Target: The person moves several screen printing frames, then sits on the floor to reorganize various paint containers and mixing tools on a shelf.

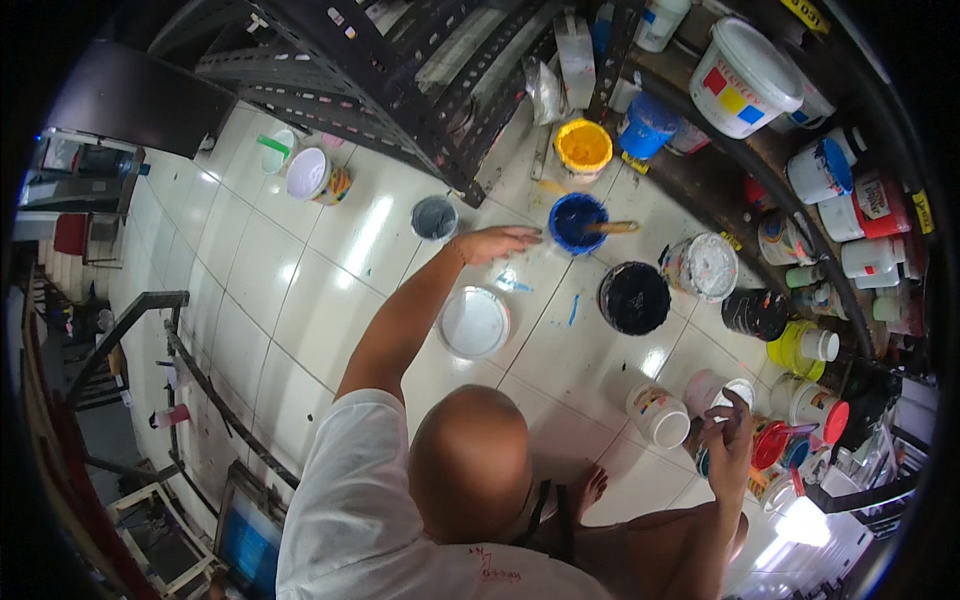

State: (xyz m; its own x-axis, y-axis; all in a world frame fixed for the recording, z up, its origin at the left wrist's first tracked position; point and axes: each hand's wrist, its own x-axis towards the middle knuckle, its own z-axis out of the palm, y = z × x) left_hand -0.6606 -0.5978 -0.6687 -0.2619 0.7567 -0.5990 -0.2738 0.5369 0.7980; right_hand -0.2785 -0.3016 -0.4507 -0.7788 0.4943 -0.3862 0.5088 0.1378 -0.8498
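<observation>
My left hand [500, 243] reaches out over the tiled floor, its fingers stretched and nothing in them. Just past its fingertips is a blue-rimmed bucket [572, 226] of dark blue paint, where a wooden-handled tool [612, 227] leans over the rim. A grey pot [433, 217] stands to the left of that hand, and a round white lid or tub [473, 322] lies nearer me. At the lower right, my paint-stained right hand [730, 440] has its fingers bent at the rim of a small white tub [738, 391]; the exact grip is partly hidden.
Yellow paint fills a tub [583, 147] at the far side, and a black paint bucket [635, 298] stands centre right. Shelves of paint containers [745, 80] line the right. A dark metal rack [400, 100] rises at the back. Several pots [768, 445] crowd beside my right hand.
</observation>
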